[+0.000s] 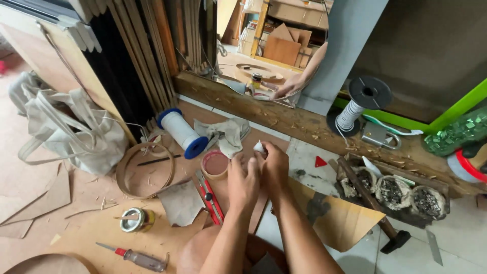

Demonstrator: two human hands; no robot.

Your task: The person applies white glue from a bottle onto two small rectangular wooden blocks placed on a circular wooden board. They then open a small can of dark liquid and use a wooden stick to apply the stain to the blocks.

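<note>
My left hand (242,183) and my right hand (274,170) are pressed together in front of me, fingers curled. A small whitish object (259,147) pokes out above the right hand's fingertips; its kind is too small to tell. Just left of the hands lies a roll of tape (215,164) on the brown board. A red utility knife (210,198) rests below it, beside my left wrist. A crumpled cloth (225,134) lies just beyond the hands.
A white spool with blue ends (181,132), a wooden hoop (145,170), a small tin (137,220), a screwdriver (137,258) and a canvas bag (71,129) lie left. A hammer (373,203), bags of nails (393,190) and a black-capped spool (361,101) sit right. A mirror (269,50) leans behind.
</note>
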